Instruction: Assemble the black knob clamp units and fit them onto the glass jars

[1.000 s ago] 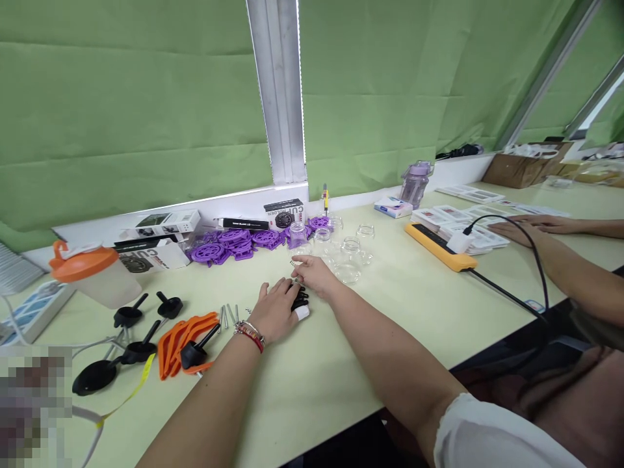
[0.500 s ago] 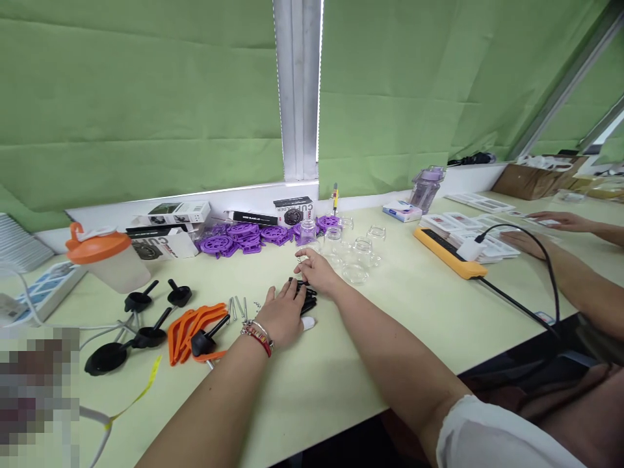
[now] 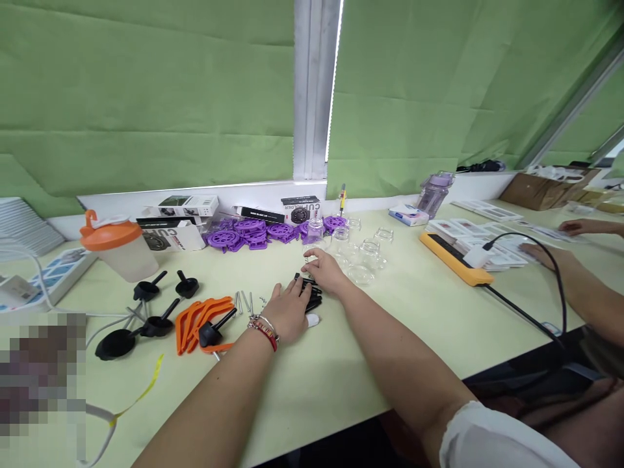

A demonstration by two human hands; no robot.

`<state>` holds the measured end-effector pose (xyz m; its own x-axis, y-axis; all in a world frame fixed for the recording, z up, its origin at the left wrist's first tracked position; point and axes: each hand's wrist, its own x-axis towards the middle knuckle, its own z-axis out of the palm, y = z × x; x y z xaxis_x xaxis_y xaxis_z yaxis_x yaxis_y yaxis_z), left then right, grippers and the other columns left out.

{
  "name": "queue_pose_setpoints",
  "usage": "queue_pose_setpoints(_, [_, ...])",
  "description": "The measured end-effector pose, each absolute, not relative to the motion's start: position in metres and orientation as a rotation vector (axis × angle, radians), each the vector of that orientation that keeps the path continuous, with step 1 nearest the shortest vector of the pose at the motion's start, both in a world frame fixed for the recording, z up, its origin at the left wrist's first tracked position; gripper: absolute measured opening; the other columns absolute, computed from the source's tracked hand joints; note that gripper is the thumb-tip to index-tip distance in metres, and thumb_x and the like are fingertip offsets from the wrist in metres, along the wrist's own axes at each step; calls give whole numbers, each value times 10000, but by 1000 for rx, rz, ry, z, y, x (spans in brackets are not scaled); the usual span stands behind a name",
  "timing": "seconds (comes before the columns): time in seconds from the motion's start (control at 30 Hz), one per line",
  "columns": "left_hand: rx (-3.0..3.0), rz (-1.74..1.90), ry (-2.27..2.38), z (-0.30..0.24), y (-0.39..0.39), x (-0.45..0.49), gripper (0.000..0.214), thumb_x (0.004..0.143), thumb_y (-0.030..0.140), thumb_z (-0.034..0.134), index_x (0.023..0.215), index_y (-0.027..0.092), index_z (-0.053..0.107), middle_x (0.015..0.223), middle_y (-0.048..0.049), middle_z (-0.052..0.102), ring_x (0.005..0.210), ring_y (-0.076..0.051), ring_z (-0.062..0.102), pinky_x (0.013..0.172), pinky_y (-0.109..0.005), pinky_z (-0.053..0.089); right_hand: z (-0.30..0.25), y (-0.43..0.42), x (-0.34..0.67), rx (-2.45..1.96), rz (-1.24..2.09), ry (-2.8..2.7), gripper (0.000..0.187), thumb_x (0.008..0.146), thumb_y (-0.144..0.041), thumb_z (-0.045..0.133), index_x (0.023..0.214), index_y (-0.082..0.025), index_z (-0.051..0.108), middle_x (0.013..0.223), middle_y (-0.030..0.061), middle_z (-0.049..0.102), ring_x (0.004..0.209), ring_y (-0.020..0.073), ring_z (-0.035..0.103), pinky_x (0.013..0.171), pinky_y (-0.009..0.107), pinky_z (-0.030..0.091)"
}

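My left hand [image 3: 287, 312], with a beaded bracelet at the wrist, lies flat with fingers stretched out over a small pile of black plastic parts [image 3: 312, 299] on the pale green table [image 3: 341, 364]. My right hand [image 3: 325, 268] rests just behind that pile, its fingers curled down onto the parts; what they pinch, if anything, is hidden. Several clear glass jars [image 3: 363, 257] stand just beyond my right hand. Several short metal pins [image 3: 242, 301] lie to the left of my left hand.
Orange plastic pieces [image 3: 195, 322] and black funnel-like parts [image 3: 146, 318] lie at the left, near an orange-lidded shaker [image 3: 117, 247]. Purple wheels [image 3: 248, 234] and boxes [image 3: 178, 224] line the sill. A yellow power strip [image 3: 455, 257] with cable lies right, by another person's hands [image 3: 550, 253].
The view has swung left, shifting everything rightward in frame. My hands stay at the black parts, the right hand's fingers now lower on the pile.
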<state>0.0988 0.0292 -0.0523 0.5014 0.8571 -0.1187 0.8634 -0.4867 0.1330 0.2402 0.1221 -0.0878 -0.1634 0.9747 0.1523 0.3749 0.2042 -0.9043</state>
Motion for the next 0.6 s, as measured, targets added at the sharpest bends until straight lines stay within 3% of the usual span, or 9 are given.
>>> queue_pose_setpoints(0.27, [2565,-87,1542,-41,29,91,639,882,388,389,1437,101,256,1530,-207,192,1408,-304,198,1097,-552,161,-66,115,254,-1357,780,-1628,335,809,-182,513,1141,-217,535,787,5,682,581,110,549,558,220,419])
queue_pose_setpoints(0.37, [2545,-63,1649,-21,40,79,539,866,222,372,1386,83,341,1453,-225,354,1347,-292,339,1051,-482,295,-56,109,264,-1456,684,-1640,353,804,-153,534,1149,-220,571,801,28,680,676,142,584,608,237,422])
queue_pose_setpoints(0.47, [2398,-125,1837,-1,66,69,470,774,103,440,1232,148,538,1282,-178,548,1132,-289,562,929,-410,426,-50,103,269,-1530,657,-1664,373,800,-144,555,1162,-229,587,840,49,678,728,167,593,633,252,413])
queue_pose_setpoints(0.6, [2348,-121,1906,1,111,65,481,743,94,470,1212,120,576,1226,-180,601,1141,-280,561,898,-350,453,-46,97,269,-1581,673,-1734,377,817,-150,548,1186,-217,581,883,70,673,757,175,593,643,249,406])
